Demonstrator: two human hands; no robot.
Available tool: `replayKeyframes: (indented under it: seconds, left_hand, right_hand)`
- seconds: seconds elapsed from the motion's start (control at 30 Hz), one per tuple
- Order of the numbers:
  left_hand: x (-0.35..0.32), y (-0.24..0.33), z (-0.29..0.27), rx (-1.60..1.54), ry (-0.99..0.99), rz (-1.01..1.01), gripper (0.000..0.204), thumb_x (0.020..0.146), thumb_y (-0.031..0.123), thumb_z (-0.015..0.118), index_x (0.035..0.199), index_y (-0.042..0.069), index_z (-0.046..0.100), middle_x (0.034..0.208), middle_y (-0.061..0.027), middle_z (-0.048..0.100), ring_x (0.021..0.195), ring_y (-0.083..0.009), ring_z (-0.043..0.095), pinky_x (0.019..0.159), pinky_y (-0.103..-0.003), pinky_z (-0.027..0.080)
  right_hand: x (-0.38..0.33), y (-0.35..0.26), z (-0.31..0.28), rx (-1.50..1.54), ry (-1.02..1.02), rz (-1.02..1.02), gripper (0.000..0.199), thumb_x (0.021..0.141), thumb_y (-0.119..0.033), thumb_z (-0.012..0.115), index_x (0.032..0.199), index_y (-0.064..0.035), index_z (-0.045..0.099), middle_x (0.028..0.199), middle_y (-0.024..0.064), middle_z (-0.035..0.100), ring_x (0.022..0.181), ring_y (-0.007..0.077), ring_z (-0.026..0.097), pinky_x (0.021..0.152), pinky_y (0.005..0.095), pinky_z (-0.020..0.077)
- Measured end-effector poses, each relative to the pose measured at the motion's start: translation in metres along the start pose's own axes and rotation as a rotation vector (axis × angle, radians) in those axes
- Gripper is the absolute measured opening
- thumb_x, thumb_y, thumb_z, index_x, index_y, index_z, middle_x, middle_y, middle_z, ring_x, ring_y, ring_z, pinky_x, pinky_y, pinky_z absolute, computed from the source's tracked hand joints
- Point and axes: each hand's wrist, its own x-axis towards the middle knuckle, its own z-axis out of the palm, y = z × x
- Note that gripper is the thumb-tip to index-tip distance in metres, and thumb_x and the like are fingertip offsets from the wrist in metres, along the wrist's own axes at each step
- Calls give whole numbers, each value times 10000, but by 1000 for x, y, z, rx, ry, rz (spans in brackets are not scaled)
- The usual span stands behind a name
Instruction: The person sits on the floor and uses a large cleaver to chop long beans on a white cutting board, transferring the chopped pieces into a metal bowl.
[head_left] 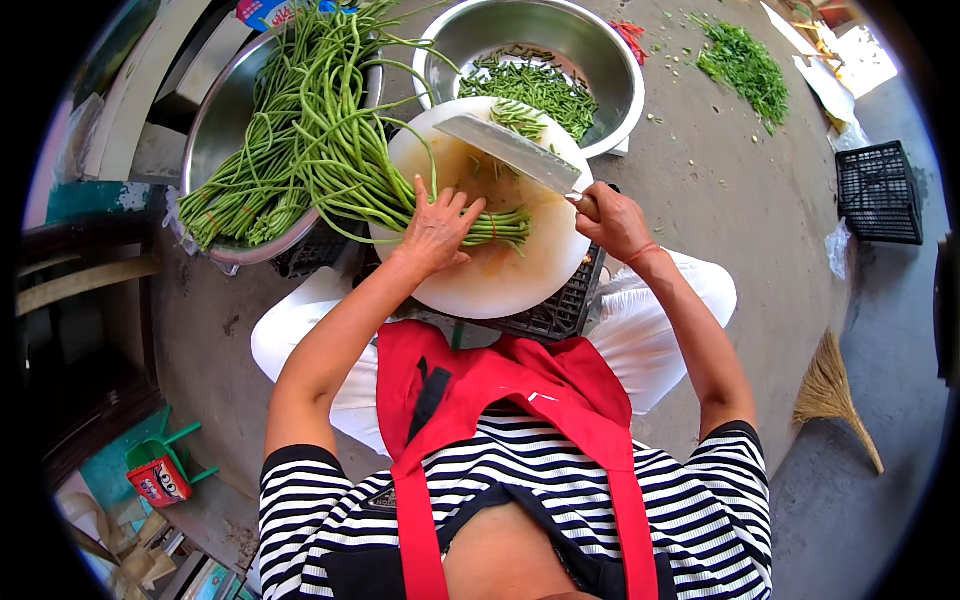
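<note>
My left hand (437, 232) spans a bunch of long green beans (355, 180), fingers on the far side and thumb on the near side. The trimmed ends lie on a round white cutting board (480, 295) with brown stains. A small red band circles the bunch near those ends. In my right hand (615, 222) is the handle of a kitchen knife (510, 150). Its broad blade points left over the far part of the board, apart from the bunch. Behind the blade lie short cut bean pieces (518, 118).
A metal basin (205, 130) at left holds the rest of the beans. Another basin (628, 75) with cut pieces stands behind the board. Under the board is a black crate (565, 305). Greens (745, 65), a black basket (880, 190) and a broom (832, 390) are right; a dustpan (160, 478) is left.
</note>
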Motion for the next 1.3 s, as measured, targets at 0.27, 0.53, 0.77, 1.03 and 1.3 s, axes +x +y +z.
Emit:
replayKeyframes:
  seconds: [0.27, 0.53, 0.77, 1.03, 1.3]
  left_hand:
    - [25, -3, 36, -248, 208, 0, 610, 660, 348, 819, 1193, 124, 627, 869, -91, 622, 917, -280, 635, 1133, -567, 312]
    - [72, 7, 35, -318, 239, -347, 550, 695, 343, 808, 1157, 101, 633, 969, -121, 693, 941, -297, 665, 997, -462, 450]
    - [84, 3, 54, -316, 314, -373, 470, 688, 334, 813, 1034, 82, 619, 918, -102, 668, 894, -300, 654, 792, -439, 495]
    - [82, -4, 57, -286, 297, -349, 465, 664, 302, 823, 1023, 87, 620, 902, -105, 656, 876, -309, 652, 749, -441, 500]
    - [79, 3, 56, -209, 360, -330, 592, 596, 271, 865, 1085, 72, 597, 915, -100, 623, 852, -305, 616, 753, -425, 488]
  right_hand:
    - [-56, -72, -28, 714, 244, 160, 304, 902, -155, 680, 1170, -58, 574, 660, 20, 584, 564, 107, 551, 571, 283, 484]
    - [-53, -56, -4, 507, 82, 323, 154, 926, -103, 575, 1041, -35, 651, 589, 157, 610, 512, 286, 638, 510, 387, 493]
    - [-45, -44, 6, 71, -78, 219, 204, 906, -168, 549, 1026, -48, 662, 726, 248, 654, 712, 449, 652, 684, 543, 514]
    - [9, -39, -5, -61, -324, 206, 251, 893, -176, 541, 844, 23, 685, 794, 286, 669, 780, 461, 668, 732, 521, 536]
    - [66, -15, 67, -123, -306, 185, 252, 856, -160, 526, 797, 10, 701, 828, 280, 684, 804, 456, 678, 753, 509, 546]
